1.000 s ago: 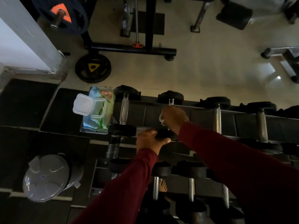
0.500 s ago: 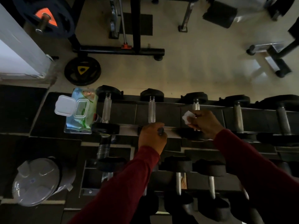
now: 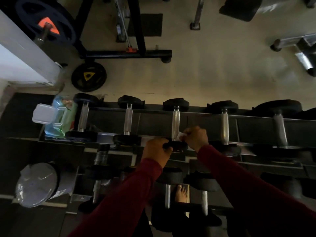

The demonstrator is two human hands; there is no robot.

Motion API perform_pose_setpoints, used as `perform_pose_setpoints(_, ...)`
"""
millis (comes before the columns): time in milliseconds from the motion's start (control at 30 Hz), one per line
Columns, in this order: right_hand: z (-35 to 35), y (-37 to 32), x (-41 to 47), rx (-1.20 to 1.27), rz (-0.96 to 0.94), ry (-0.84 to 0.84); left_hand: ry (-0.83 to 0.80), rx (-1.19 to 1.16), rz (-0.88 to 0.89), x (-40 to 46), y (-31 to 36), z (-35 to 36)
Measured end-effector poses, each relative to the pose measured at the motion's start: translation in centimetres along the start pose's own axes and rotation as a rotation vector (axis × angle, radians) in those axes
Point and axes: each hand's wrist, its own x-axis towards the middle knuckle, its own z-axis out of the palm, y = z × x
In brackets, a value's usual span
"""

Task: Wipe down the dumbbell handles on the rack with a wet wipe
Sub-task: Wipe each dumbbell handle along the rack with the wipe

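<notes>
Head view: right hand (image 3: 196, 138) pinches wet wipe (image 3: 180, 135); no writing legible.

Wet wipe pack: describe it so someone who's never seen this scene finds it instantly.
Start at the dumbbell rack and follow its top shelf to the far left end. There, just left of the first dumbbell, lies the wet wipe pack. It is the only soft, light blue-green thing among black weights and chrome handles, and its clear plastic flip lid stands open to the left.
</notes>
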Motion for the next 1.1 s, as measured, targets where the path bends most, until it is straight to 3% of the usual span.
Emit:
perform_pose_setpoints(433,0.0,0.7,1.4,0.082,-0.055,-0.046,0.147,0.068,-0.114,-0.5,0.7,2.1)
perform_pose_setpoints(733,-0.6,1.3,1.1,0.151,-0.082,-0.09,0.107,-0.161,-0.209,-0.3,0.5,1.8)
perform_pose_setpoints(933,0.0,-0.2,0.3,0.202,-0.167,-0.024,0.094,-0.347,-0.303,0.0,0.1,1.2)
perform_pose_setpoints(1100,1.5,-3.0,0.2,0.086,-0.217,0.02,0.057,-0.359,-0.322,0.1,-0.7,1.0)
